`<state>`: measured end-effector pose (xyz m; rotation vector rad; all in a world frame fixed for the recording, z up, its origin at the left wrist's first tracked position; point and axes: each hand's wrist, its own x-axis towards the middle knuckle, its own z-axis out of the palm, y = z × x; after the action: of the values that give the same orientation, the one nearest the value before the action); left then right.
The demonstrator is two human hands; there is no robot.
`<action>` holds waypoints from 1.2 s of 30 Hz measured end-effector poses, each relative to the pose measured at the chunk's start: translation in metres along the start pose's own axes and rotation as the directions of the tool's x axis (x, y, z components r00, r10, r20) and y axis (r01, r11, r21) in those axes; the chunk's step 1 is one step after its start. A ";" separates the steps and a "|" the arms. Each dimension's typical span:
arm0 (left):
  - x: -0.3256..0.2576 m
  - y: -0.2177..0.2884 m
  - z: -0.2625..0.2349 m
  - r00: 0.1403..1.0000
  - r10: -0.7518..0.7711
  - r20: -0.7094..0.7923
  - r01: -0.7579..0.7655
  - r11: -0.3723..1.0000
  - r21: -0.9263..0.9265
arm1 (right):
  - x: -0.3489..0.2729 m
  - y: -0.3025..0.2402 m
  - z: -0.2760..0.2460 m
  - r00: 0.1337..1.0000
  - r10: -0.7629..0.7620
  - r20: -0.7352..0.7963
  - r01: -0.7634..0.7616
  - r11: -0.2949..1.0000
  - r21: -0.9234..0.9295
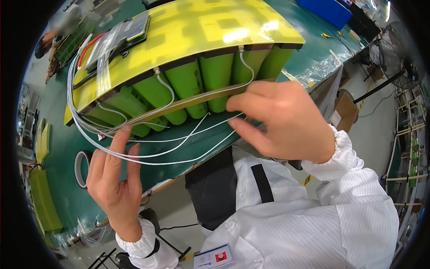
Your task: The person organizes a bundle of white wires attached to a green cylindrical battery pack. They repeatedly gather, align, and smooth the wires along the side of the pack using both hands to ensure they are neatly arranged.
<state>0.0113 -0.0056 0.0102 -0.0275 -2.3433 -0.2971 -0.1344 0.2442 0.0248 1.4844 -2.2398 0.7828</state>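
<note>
A battery pack (pixel 188 85) of several green cylindrical cells lies under a yellow cover sheet (pixel 201 31) on the green table (pixel 67 143). A circuit board (pixel 121 36) sits on the sheet at the upper left. Thin white wires (pixel 174 145) loop from the pack's side toward me. My left hand (pixel 114 179) has its fingers up against the wire bundle at the pack's lower left edge. At the pack's front edge, my right hand (pixel 277 121) pinches the white wires between thumb and fingers.
A roll of tape (pixel 80 168) lies on the table left of my left hand. Yellow sheets (pixel 42 201) lie at the far left. A blue bin (pixel 327 10) stands at the back right. Another person (pixel 60 27) works at the top left. A cardboard box (pixel 345 110) stands on the floor.
</note>
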 end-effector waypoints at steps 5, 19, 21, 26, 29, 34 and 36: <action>0.002 -0.002 -0.012 0.995 -0.009 0.099 0.005 0.999 0.044 | -0.002 -0.001 0.014 0.997 -0.078 -0.022 0.075 0.992 -0.096; -0.016 0.002 -0.005 0.998 -0.027 -0.059 0.019 0.991 -0.132 | -0.001 -0.016 0.018 0.983 -0.089 0.163 0.093 0.995 -0.018; -0.022 0.003 -0.007 0.987 -0.115 -0.114 0.097 0.983 -0.155 | 0.000 -0.017 0.017 0.982 -0.114 0.151 0.118 0.993 -0.016; -0.036 0.004 0.005 0.908 -0.417 -0.023 0.410 0.900 -0.145 | 0.001 -0.014 0.022 0.966 -0.255 0.050 0.259 0.962 -0.088; -0.027 0.015 0.019 0.928 -0.372 0.033 0.368 0.897 -0.245 | 0.004 -0.014 0.023 0.965 -0.254 -0.062 0.252 0.967 -0.035; -0.007 0.039 0.022 0.801 -0.538 0.265 0.549 0.480 -0.684 | 0.007 -0.021 0.022 0.989 -0.125 -0.084 0.130 0.990 0.054; -0.005 0.040 0.022 0.795 -0.524 0.305 0.547 0.404 -0.733 | 0.008 -0.023 0.016 0.994 -0.104 0.022 0.102 0.991 0.082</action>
<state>0.0035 0.0383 -0.0002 0.3097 -1.9614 -1.6892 -0.1159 0.2212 0.0227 1.6428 -2.1537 0.8352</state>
